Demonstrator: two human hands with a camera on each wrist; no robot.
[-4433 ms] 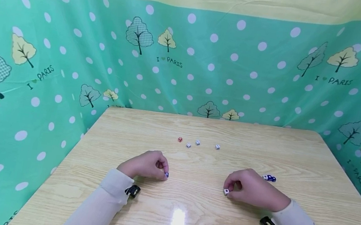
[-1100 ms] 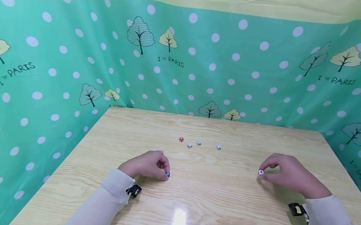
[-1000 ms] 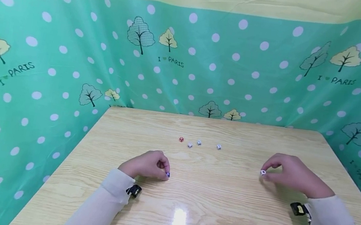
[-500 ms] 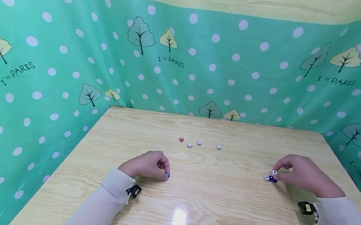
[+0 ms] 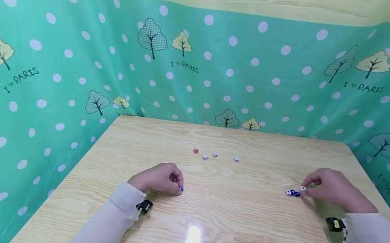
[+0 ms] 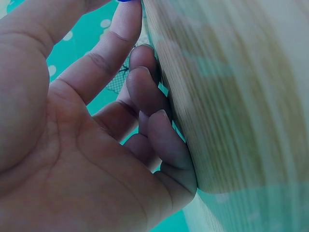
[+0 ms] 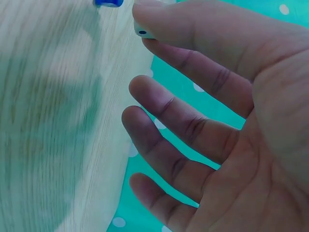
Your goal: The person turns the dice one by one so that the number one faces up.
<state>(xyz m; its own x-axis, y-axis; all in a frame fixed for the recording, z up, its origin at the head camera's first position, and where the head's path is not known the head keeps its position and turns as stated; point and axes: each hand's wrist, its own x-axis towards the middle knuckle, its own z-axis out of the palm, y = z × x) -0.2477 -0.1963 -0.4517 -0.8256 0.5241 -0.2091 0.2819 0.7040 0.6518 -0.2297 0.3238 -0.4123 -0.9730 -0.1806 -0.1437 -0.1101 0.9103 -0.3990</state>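
Observation:
My right hand [image 5: 334, 189] pinches a white die [image 5: 302, 189] between thumb and index finger, just right of a short row of dice. That row has a white die [image 5: 288, 192] at its left end and blue dice [image 5: 295, 193] beside it. In the right wrist view the thumb covers most of the pinched white die [image 7: 143, 32], and the other fingers are spread loosely. My left hand [image 5: 160, 178] rests on the table and pinches a blue die [image 5: 181, 188]. Only a sliver of blue shows at the top of the left wrist view.
Farther back on the wooden table [image 5: 224, 226] lie a red die [image 5: 196, 151] and three white dice, one of them [image 5: 236, 159] apart to the right. A green dotted curtain [image 5: 225, 67] hangs along the back and sides.
My right hand has carried the white die rightward from the table's middle, passing over the row to its right end. The left hand has kept its place with the blue die.

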